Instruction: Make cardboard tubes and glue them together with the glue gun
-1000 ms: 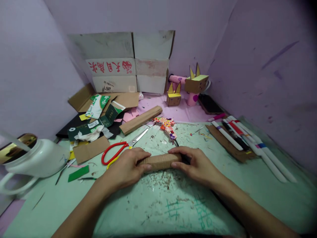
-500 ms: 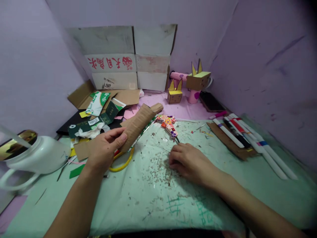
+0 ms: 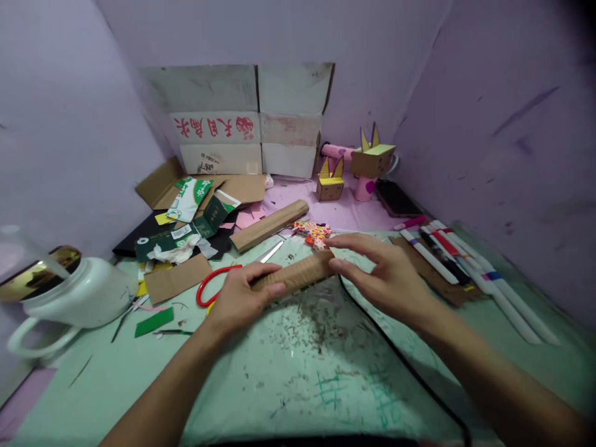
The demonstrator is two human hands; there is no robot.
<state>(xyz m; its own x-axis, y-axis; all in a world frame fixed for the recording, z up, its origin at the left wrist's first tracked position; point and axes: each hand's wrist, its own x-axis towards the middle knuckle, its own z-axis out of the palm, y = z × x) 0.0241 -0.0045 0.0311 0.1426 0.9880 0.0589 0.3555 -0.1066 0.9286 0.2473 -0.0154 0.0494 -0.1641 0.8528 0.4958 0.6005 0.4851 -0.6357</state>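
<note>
A brown corrugated cardboard roll [image 3: 295, 277] is held just above the pale green cutting mat [image 3: 298, 379], lying almost level with its far end tipped a little upward. The left hand [image 3: 239, 301] is closed around its near end, thumb on top, apparently to keep the curl from springing open. The right hand [image 3: 388, 276] pinches the other end between thumb and fingers, its remaining fingers stretched out. A thin black cord [image 3: 395, 360] runs from beneath the right hand across the mat toward the person. Cardboard crumbs are scattered on the mat directly under the roll. Just behind the left hand lie red-handled scissors [image 3: 218, 282], and beyond them a flat brown cardboard strip [image 3: 270, 225]. To the right, white marker pens [image 3: 465, 267] lie side by side. A white jug with a gold lid [image 3: 65, 298] stands at the far left.
</note>
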